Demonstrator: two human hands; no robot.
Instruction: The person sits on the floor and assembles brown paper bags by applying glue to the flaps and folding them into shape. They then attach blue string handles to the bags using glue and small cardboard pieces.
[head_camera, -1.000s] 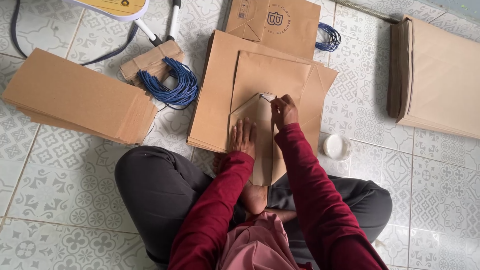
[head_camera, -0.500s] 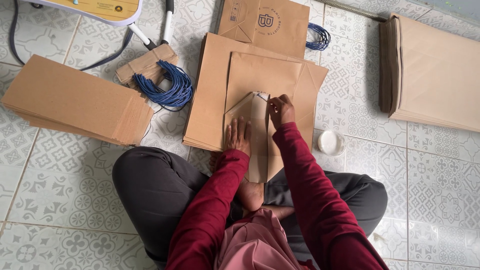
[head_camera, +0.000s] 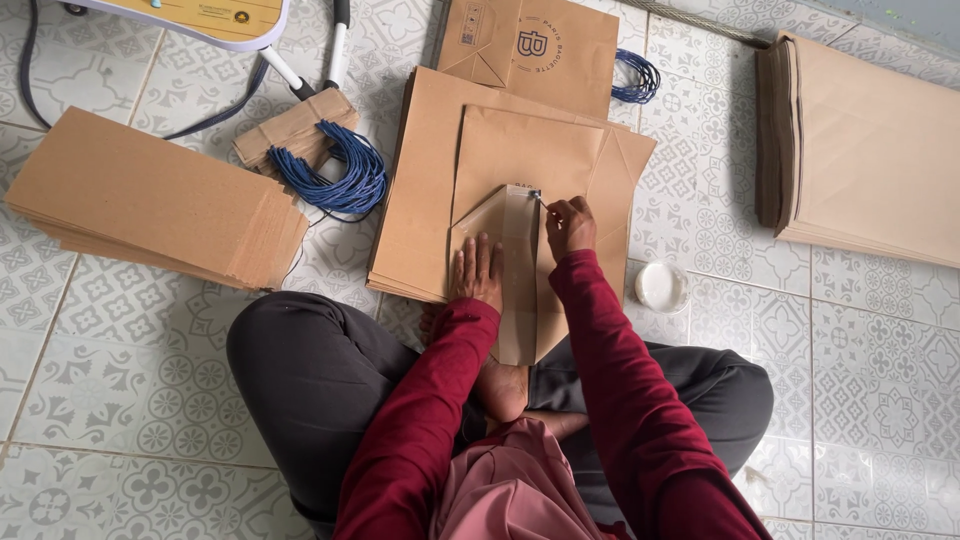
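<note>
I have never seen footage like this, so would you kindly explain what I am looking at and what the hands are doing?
This is one view from a camera worn on a person's head, looking down at their lap and a tiled floor. No machine works here, only two bare hands. The left hand presses flat on a folded brown paper piece lying on a pile of brown paper sheets. The right hand holds a small thin tool, too small to identify, at the fold's top. Around lie a stack of cardboard strips, blue cords, a small white round pot and more paper bags.
</note>
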